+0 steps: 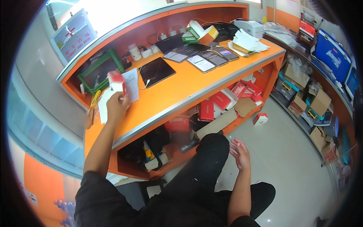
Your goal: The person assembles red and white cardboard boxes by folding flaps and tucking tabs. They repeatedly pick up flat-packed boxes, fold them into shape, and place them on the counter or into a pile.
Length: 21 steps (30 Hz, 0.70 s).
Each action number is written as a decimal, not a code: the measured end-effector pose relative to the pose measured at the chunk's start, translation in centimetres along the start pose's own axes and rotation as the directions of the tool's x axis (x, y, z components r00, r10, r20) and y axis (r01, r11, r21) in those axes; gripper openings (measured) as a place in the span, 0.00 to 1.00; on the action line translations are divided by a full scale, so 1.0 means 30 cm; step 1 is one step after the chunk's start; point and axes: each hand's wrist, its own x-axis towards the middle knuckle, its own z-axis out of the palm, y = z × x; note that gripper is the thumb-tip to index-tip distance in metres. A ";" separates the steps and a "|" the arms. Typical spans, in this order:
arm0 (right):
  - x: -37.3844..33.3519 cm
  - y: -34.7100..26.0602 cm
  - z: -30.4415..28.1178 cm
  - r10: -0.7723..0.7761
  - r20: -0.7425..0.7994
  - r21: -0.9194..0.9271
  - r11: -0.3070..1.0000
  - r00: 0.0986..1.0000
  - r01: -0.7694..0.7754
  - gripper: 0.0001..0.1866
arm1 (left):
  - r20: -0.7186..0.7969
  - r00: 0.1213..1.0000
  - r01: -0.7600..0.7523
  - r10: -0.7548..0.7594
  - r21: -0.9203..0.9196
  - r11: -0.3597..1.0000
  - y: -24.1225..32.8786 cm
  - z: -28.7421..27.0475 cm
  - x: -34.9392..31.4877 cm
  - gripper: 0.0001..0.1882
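Over the left end of the orange counter, my left hand [117, 105] is closed on a small red and white box [116, 80]. White paper sheets [131, 81] lie beneath and beside it. Just left of the hand is a yellow-handled tool [95, 99], its kind unclear. A dark tablet [157, 72] with a white cable rests to the right of the box. My right hand [241, 153] hangs beside my knee with its fingers spread, touching nothing that I can see.
Several phones [201, 63] lie on the orange counter [166, 96]. Opened green and yellow boxes [200, 34] sit behind them. Red boxes [207, 110] fill the shelf below, and a red and white carton [260, 119] stands on the floor. Side shelves hold cardboard boxes [321, 102].
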 end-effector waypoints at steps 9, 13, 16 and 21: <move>0.003 0.011 0.012 0.026 -0.040 -0.052 0.998 0.999 -0.028 0.23 | 0.036 0.922 -0.384 0.386 -0.065 0.921 0.240 -0.047 -0.365 0.13; 0.020 -0.009 0.054 0.023 -0.097 -0.122 0.992 0.995 -0.035 0.22 | 0.272 0.777 -0.567 0.567 -0.088 0.819 0.336 -0.065 -0.516 0.22; 0.011 -0.034 0.093 -0.064 -0.108 -0.277 0.960 0.992 0.032 0.19 | 0.450 0.694 -0.550 0.562 -0.172 0.817 0.391 -0.077 -0.549 0.32; -0.006 -0.123 0.211 -0.301 -0.032 -0.382 0.885 0.953 0.266 0.17 | 0.530 0.355 -0.816 0.770 -0.226 0.531 0.420 0.024 -0.481 0.28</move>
